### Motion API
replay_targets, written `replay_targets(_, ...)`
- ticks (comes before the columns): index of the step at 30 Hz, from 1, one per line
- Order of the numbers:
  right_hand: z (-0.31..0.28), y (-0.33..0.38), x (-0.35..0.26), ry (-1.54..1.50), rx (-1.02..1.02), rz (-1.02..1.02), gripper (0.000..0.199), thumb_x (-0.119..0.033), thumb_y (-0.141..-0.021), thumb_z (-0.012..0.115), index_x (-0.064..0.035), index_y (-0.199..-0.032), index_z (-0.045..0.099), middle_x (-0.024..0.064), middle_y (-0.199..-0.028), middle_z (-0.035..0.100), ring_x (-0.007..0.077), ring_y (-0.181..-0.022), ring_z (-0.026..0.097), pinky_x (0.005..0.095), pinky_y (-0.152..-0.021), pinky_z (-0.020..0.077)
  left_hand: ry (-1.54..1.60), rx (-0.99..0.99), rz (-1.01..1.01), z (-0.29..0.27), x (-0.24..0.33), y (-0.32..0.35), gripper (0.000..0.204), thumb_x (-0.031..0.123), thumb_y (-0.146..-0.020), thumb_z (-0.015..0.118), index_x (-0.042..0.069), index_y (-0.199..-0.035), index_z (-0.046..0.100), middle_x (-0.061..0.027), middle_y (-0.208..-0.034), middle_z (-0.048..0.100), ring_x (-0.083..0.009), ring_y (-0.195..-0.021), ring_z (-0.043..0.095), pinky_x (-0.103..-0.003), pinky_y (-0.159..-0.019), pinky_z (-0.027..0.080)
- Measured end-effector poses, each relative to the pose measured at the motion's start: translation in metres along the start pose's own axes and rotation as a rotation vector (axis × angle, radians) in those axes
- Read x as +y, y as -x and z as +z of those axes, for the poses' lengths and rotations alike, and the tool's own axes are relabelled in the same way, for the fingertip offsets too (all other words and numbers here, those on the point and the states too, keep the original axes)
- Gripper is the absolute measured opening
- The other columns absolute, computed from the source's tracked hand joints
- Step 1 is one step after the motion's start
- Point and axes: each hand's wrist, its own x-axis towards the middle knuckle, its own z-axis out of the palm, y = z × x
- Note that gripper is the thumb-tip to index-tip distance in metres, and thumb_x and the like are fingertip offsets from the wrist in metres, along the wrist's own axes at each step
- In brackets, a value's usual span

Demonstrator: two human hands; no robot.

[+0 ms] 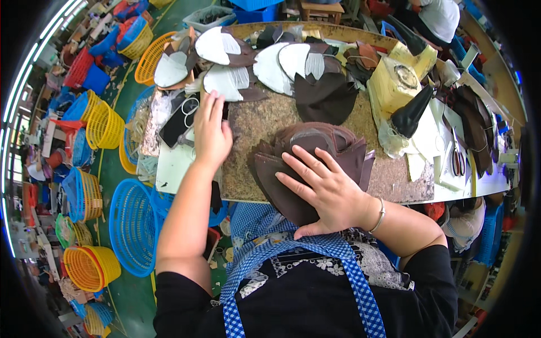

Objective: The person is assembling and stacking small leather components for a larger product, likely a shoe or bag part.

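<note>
My right hand (pixel 324 188) lies flat with spread fingers on a stack of dark brown leather-like cut pieces (pixel 276 169) at the near edge of the worktable. The stack overhangs that edge toward my apron. My left hand (pixel 212 138) is stretched forward, its fingertips at the lower edge of a white-backed brown piece (pixel 225 83). Whether the fingertips press on it I cannot tell. More white-backed pieces (pixel 274 67) lie overlapping along the far side. A dark brown fan-shaped piece (pixel 326 97) rests between them and the stack.
A black phone (pixel 179 122) and a white ring lie left of the board (pixel 253 124). At the right are a yellow block (pixel 391 81), a black shoe last (pixel 413 112) and scissors (pixel 457 155). Blue baskets (pixel 133 225) and yellow baskets (pixel 93 267) stand on the green floor.
</note>
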Motion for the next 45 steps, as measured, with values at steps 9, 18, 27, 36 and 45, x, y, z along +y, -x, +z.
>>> replay_targets(9, -0.003, 0.002, 0.024, -0.439, 0.209, 0.004, 0.081, -0.058, -0.083, 0.062, -0.0023, -0.139, 0.044, 0.0203, -0.142, 0.042, 0.0314, -0.136, 0.036, 0.0463, -0.11, 0.0284, -0.02, 0.08, 0.099, 0.022, -0.091, -0.07, 0.02, 0.001, -0.076, 0.063, 0.007, -0.095, 0.067, -0.0091, -0.094, 0.065, -0.0312, -0.093, 0.062, -0.039, -0.08, 0.049)
replay_targets(18, 0.027, -0.024, 0.184, -0.146, 0.247, 0.25, 0.025, -0.021, -0.074, 0.076, -0.0065, -0.092, 0.067, 0.0088, -0.087, 0.063, 0.0234, -0.087, 0.063, 0.0346, -0.076, 0.0506, -0.145, 0.071, 0.344, -0.064, 0.043, -0.055, 0.015, 0.009, -0.081, 0.069, 0.006, -0.096, 0.067, -0.0095, -0.091, 0.063, -0.0282, -0.083, 0.06, -0.038, -0.072, 0.046)
replay_targets(27, 0.049, -0.034, 0.193, -0.099, 0.204, 0.313, 0.017, -0.018, -0.07, 0.076, -0.008, -0.078, 0.065, 0.0083, -0.082, 0.06, 0.029, -0.087, 0.059, 0.0384, -0.079, 0.049, -0.165, 0.752, 0.119, -0.132, 0.056, -0.026, 0.017, -0.004, -0.087, 0.062, -0.004, -0.104, 0.065, -0.0147, -0.093, 0.062, -0.0258, -0.077, 0.059, -0.036, -0.069, 0.05)
replay_targets(36, 0.037, -0.027, 0.191, -0.197, 0.159, 0.493, 0.016, -0.02, -0.072, 0.075, -0.008, -0.078, 0.066, 0.0085, -0.081, 0.063, 0.03, -0.083, 0.061, 0.039, -0.074, 0.0494, 0.503, -0.421, 0.438, -0.058, 0.19, 0.055, 0.038, 0.021, -0.079, 0.074, 0.001, -0.11, 0.064, -0.0109, -0.104, 0.056, -0.0257, -0.086, 0.06, -0.036, -0.074, 0.05)
replay_targets(45, -0.044, -0.024, 0.166, -1.526, 1.075, 0.683, 0.006, -0.013, -0.094, 0.059, -0.0078, -0.093, 0.061, 0.0016, -0.084, 0.06, 0.012, -0.075, 0.056, 0.0302, -0.071, 0.0493, 0.587, -0.048, 0.323, -0.079, 0.174, 0.015, 0.059, 0.031, -0.077, 0.077, -0.004, -0.12, 0.055, -0.0225, -0.129, 0.049, -0.0378, -0.114, 0.054, -0.042, -0.094, 0.047)
